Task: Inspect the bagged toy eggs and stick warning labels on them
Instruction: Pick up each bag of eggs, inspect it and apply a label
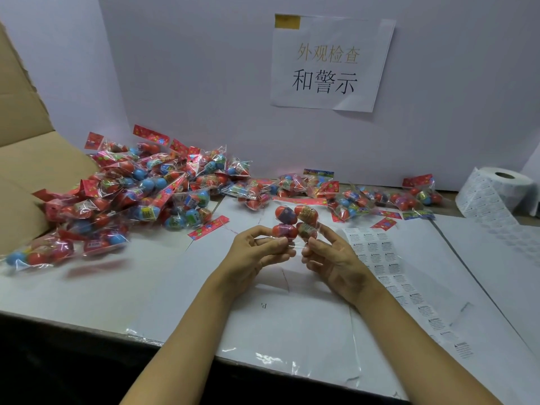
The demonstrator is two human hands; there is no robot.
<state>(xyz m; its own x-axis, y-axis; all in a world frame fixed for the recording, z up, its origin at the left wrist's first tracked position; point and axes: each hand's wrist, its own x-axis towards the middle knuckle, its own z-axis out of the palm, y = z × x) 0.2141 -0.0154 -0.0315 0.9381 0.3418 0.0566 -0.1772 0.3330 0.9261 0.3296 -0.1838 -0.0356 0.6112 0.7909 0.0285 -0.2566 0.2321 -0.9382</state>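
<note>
A clear bag of red toy eggs with a red header card stands upright above the table centre. My left hand pinches its lower left edge and my right hand pinches its lower right edge. A strip of white warning labels lies flat just right of my right hand and runs toward the table's front edge. A large heap of bagged red and blue eggs lies at the left, and more bags are strewn along the back wall.
An open cardboard box lies at the far left. A white label roll stands at the back right, its tail trailing over the table. A paper sign is taped to the white back wall. White sheets cover the table.
</note>
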